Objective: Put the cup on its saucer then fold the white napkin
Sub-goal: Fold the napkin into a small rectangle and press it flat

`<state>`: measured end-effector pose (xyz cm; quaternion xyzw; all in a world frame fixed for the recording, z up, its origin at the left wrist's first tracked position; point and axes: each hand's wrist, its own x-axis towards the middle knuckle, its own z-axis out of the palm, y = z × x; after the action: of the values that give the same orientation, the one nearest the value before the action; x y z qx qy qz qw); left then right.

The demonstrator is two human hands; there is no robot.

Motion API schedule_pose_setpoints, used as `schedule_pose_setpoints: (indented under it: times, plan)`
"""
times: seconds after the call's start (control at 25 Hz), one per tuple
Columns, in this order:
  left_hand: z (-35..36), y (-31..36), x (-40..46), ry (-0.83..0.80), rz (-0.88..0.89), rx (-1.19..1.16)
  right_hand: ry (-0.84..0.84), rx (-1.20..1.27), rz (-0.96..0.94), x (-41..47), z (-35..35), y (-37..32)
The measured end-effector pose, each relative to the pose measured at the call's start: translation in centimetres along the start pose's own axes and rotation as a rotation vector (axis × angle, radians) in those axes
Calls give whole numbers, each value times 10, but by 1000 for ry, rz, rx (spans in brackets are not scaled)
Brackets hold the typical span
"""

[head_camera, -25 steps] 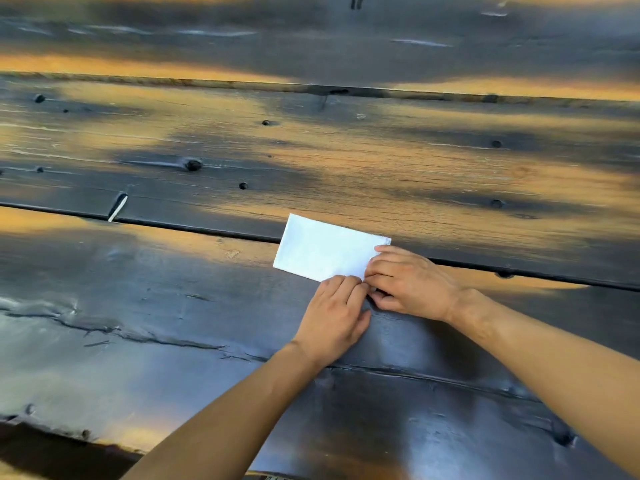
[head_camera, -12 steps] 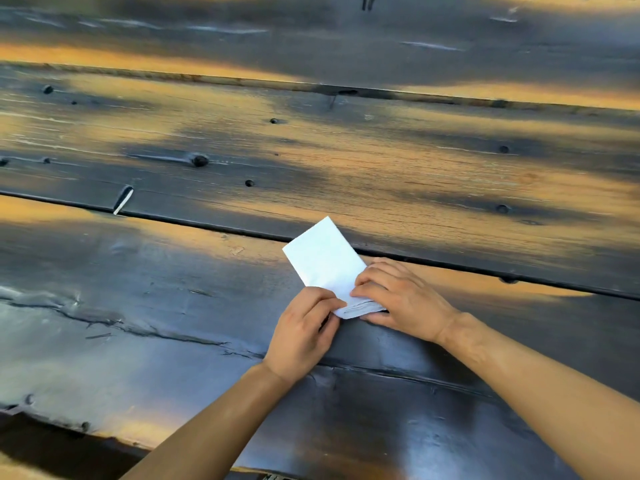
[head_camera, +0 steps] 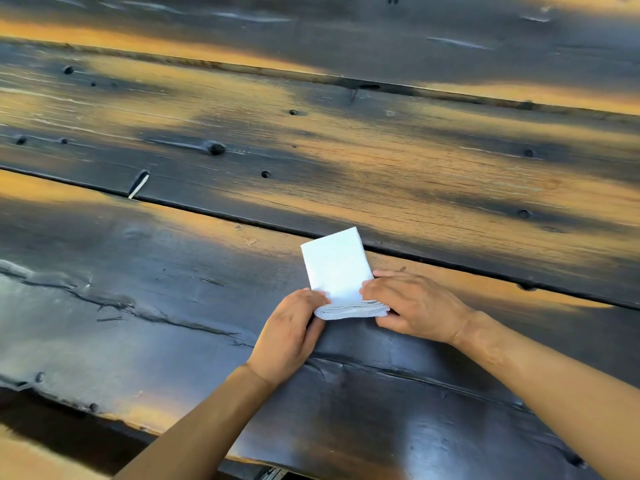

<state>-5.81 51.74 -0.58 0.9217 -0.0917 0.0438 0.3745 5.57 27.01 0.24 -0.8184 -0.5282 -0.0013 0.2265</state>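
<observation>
Near the front edge of the dark, scorched-looking plank worktop point(head_camera: 173, 306), with its orange-lit grain, knots and long seams between the boards, a white cloth napkin folded into a narrow rectangle point(head_camera: 337, 268) lies with its far end pointing away from the person and slightly to the left. Its far corner reaches the dark seam that runs across the boards. The near end shows as a thick stack of grey-white layers, lifted a little off the wood, and that is where both hands meet it. The left hand point(head_camera: 289, 332) comes in from below, knuckles up, its grip pressed together on the near left corner of the napkin, thumb side against the cloth. The right hand point(head_camera: 414, 304) reaches in from the right, palm down, fingers point(head_camera: 372, 287) laid across the top surface of the napkin near its right edge, with the thumb tucked beneath the layered end, so its grip too is clamped on the napkin. The two hands sit just beside each other, with only the folded end between them. Both forearms are bare and stretch back toward the bottom of the view. A small pale sliver point(head_camera: 138, 185) sticks out of the seam well to the left of the napkin.
</observation>
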Motion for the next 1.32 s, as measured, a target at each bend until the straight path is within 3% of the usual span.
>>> schedule_pose_setpoints:
  times: [0.16,0.24,0.4,0.56,0.8,1.04,1.2,1.32]
  plan:
    - [-1,4,1,68,-301,-91,-88,151,350,11,0,-12]
    - [1,5,7,85,-419,-136,-33,281,554,20,2,-13]
    - [0,4,37,150,-505,-140,30,447,832,30,4,-12]
    - [2,2,63,93,-547,47,-3,350,952,49,8,-9]
    - [3,-4,89,13,-671,138,-63,257,1109,71,11,1]
    - [13,-2,105,76,-855,254,-11,292,1306,82,12,6]
    - [10,-6,112,50,-947,226,14,95,1321,86,20,-4]
    - [5,-8,100,115,-992,134,61,24,1290,88,17,-10]
